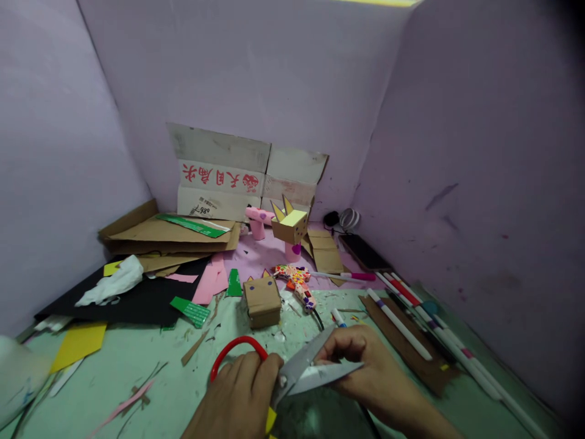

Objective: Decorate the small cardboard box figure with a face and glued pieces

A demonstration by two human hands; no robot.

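- Two eared cardboard box heads look put together: the back one (289, 233) has a yellow top and sits on a pink tube (292, 252), while the front one (262, 303) has blue dots and rests straight on the table (155, 378), no tube under it that I can see.
- So I'd call it partway along, with cutting the step in hand right now. Loose green pieces (194, 312) and a yellow sheet (82, 346) lie about, but can't say what's left for them.
- The red-handled scissors (302, 361) are up front, nearer the wearer than the front box, blades spread and aimed right.
- Left hand (235, 393) is back-up, wrapped round the scissors near the pivot, with a yellow scrap (271, 421) poking out just below.
- Right hand (365, 366) comes in from the lower right, fingers curled, thumb and forefinger right by the blades. Can't tell if it's pinching anything.
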